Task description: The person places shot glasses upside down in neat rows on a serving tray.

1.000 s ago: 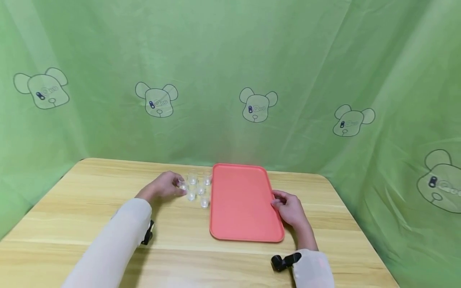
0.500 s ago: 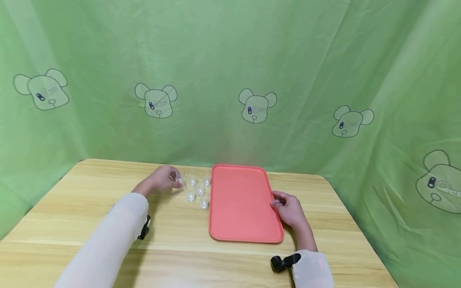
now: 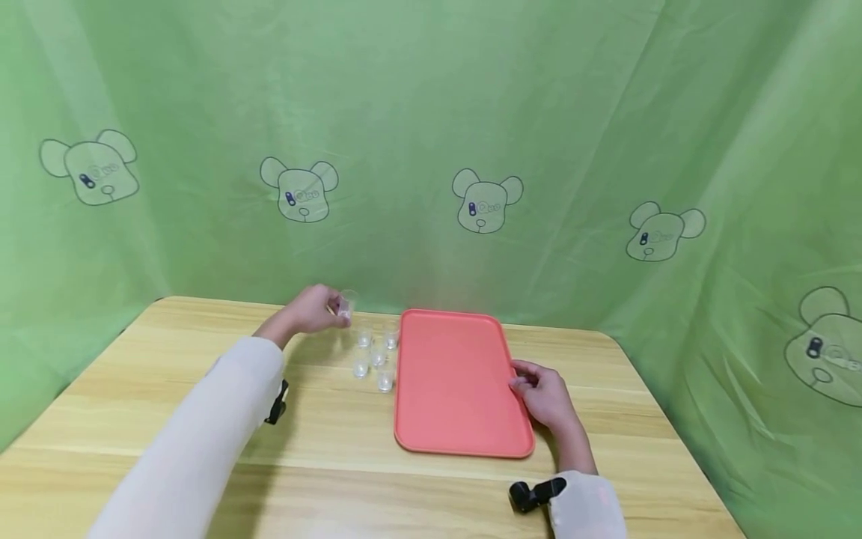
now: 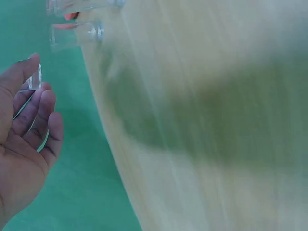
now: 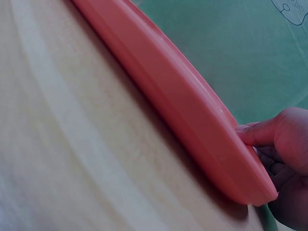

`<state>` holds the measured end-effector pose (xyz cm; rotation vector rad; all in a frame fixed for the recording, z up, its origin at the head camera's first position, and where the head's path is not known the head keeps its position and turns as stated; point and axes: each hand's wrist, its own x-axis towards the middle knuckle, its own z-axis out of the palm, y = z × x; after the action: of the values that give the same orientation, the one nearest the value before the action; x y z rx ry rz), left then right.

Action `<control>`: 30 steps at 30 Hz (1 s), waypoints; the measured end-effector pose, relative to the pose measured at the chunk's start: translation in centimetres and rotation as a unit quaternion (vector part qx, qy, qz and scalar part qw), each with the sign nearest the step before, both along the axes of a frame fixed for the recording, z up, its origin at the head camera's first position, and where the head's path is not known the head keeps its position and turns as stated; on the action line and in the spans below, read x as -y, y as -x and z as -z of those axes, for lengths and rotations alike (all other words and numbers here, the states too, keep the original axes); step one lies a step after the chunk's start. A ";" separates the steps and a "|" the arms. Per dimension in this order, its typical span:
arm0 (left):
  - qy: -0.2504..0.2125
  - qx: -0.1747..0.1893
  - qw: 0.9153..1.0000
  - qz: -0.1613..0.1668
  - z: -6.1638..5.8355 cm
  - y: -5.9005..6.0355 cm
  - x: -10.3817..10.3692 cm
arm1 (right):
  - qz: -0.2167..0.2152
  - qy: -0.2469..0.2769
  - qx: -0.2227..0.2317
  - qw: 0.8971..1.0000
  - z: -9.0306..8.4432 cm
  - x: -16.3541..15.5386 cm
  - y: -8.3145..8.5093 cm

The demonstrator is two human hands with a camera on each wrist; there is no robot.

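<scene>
Small clear cup [image 3: 346,305] sits in your left hand [image 3: 311,309], lifted up above the far left part of the worktop [image 3: 168,419]; your fingers and thumb pinch it, and in the left wrist view the cup [image 4: 33,79] shows between your thumb and fingertips; it is held off the wood, just left of and above the other cups.

Five more little clear cups [image 3: 375,354] stand in a bunch on the worktop, just left of the far end of the pink tray [image 3: 451,382]; they are close to the tray edge, but you cannot tell if any touch it; two of them [image 4: 77,33] show blurry at the top of the left wrist view.

Your right hand [image 3: 544,393] rests at the right edge of the pink tray, with curled fingers gripping the rim; in the right wrist view your fingertips [image 5: 255,134] press on the tray rim [image 5: 192,120]; the tray lies flat on the worktop, long way running near to far.

A small black camera [image 3: 532,492] sits on your right wrist, and another black one [image 3: 277,403] on your left sleeve; a green cloth [image 3: 471,112] with bear faces hangs behind and on both sides.
</scene>
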<state>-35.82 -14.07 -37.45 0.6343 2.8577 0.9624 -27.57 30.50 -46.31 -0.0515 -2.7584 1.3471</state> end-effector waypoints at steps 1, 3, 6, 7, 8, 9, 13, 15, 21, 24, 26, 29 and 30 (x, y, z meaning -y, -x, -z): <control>-0.001 0.001 1.000 0.003 -0.3 0.1 -0.2 | 0.000 -0.001 -0.002 1.000 0.0 0.0 0.0; -0.001 0.003 1.000 0.005 -0.8 0.3 -0.6 | -0.001 -0.003 -0.006 1.000 0.0 -0.1 0.0; 0.000 0.003 1.000 0.009 -1.3 0.6 -1.4 | -0.002 -0.006 -0.010 1.000 0.0 -0.2 0.0; -0.001 0.002 1.000 0.012 -1.5 0.7 -1.7 | -0.002 -0.006 -0.010 1.000 0.0 -0.2 0.0; -0.001 0.001 1.000 0.013 -1.6 0.8 -2.0 | -0.002 -0.005 -0.010 1.000 0.0 -0.2 0.0; -0.002 0.001 1.000 0.016 -1.8 0.9 -2.3 | -0.002 -0.004 -0.010 1.000 0.0 -0.1 0.0; -0.007 0.000 1.000 0.030 -2.2 1.0 -3.5 | -0.005 -0.005 -0.011 1.000 0.0 0.0 -0.1; -0.006 0.001 0.999 0.035 -2.4 1.1 -4.3 | -0.004 -0.004 -0.011 1.000 0.0 0.0 -0.1; -0.013 0.008 0.999 0.041 -2.4 1.2 -6.7 | -0.004 0.003 -0.006 1.000 0.1 -0.2 -0.2; -0.020 0.014 0.999 0.047 -2.3 1.2 -7.8 | -0.005 0.003 -0.004 1.000 0.0 -0.2 -0.2; -0.023 0.016 0.998 0.053 -2.3 1.2 -8.6 | -0.005 0.002 -0.003 1.000 0.0 -0.1 -0.2; -0.026 0.016 0.998 0.059 -2.3 1.1 -9.6 | -0.006 0.004 -0.003 1.000 -0.1 0.0 -0.1; -0.026 0.017 0.998 0.060 -2.3 1.0 -9.9 | -0.006 0.006 -0.003 1.000 -0.1 0.0 -0.1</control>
<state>-36.80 -4.19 -35.11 0.7771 2.7380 1.0223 -27.43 30.53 -46.22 -0.0308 -2.7516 1.3637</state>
